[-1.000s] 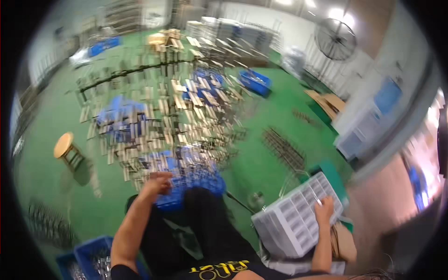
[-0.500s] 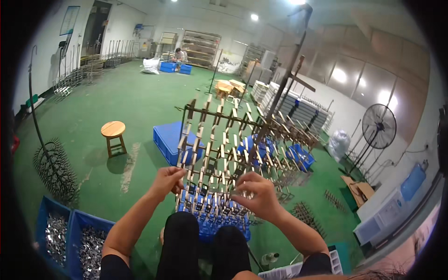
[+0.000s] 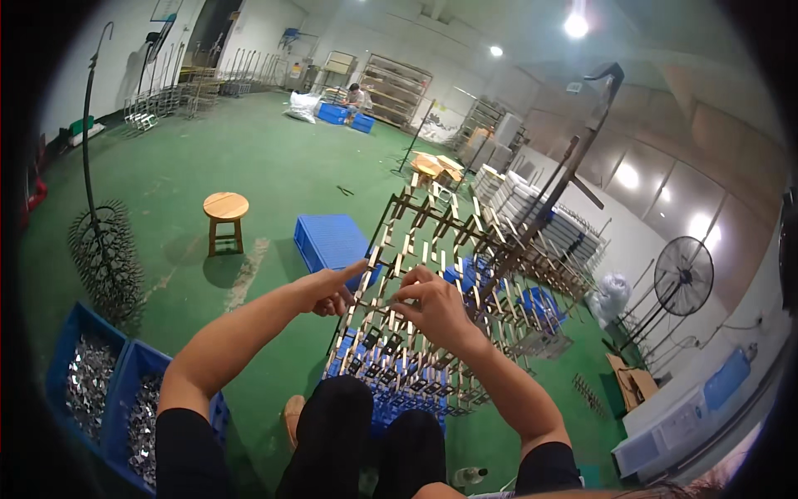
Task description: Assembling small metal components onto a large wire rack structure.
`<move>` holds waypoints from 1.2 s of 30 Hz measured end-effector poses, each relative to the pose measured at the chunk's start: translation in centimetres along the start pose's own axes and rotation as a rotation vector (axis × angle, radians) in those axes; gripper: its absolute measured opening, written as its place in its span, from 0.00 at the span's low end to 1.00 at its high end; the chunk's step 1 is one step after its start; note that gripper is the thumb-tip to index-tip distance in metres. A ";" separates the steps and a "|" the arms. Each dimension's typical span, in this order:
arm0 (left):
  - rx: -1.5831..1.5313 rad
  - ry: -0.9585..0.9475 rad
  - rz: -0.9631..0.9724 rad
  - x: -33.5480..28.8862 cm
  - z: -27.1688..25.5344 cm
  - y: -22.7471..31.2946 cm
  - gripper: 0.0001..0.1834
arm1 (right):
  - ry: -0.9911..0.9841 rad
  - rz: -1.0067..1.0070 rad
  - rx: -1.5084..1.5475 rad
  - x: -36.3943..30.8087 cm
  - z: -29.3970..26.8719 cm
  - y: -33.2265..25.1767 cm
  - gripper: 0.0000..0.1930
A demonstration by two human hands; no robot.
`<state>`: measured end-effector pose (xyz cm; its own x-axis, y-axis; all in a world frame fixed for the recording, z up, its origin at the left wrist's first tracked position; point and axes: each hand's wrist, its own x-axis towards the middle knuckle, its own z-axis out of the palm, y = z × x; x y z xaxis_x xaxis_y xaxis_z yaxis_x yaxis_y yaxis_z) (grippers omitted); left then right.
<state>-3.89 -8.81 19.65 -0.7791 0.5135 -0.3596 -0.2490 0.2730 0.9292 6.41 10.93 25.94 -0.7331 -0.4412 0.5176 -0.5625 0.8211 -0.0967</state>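
Observation:
A large metal hanging rack [image 3: 532, 224], with rows of pale prongs, stands tilted in front of my knees. My left hand [image 3: 332, 291] is at its left edge, index finger stretched out along the bars and the other fingers curled in. To its right, my right hand [image 3: 434, 303] is closed in a pinch over the prongs; whatever lies between its fingertips is too small to make out. Small dark square metal pieces [image 3: 376, 339] hang on the lower rows. Behind these rows a blue crate [image 3: 345, 345] shows through.
Two blue bins [image 3: 123, 356] of small metal parts stand at lower left. A wooden stool [image 3: 225, 205] and a blue crate [image 3: 332, 237] are ahead. At left hangs a dark prong rack [image 3: 104, 249]. A floor fan [image 3: 683, 274] stands right. A person [image 3: 356, 96] sits far back.
My view has turned, so the room sits further right and lower. Both hands have moved up the rack to higher rows, and my left index finger is now stretched out.

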 end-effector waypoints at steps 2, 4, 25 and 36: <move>0.000 -0.046 -0.006 0.3 -0.1 0.1 0.46 | -0.013 0.052 -0.025 0.5 0.3 -0.5 0.06; -0.014 -0.049 -0.041 0.8 -0.2 0.0 0.46 | -0.044 0.100 -0.042 0.9 0.5 -0.9 0.06; -0.151 -0.103 -0.043 1.6 0.0 0.1 0.37 | 0.017 0.103 -0.122 1.5 3.0 -0.1 0.06; -0.194 -0.071 -0.015 1.5 0.4 -0.4 0.35 | 0.091 0.086 -0.175 1.9 3.8 -0.4 0.09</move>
<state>-4.70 -7.79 18.67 -0.7341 0.5682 -0.3719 -0.3713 0.1227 0.9204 3.74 8.40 23.71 -0.7332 -0.3390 0.5895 -0.4188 0.9081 0.0014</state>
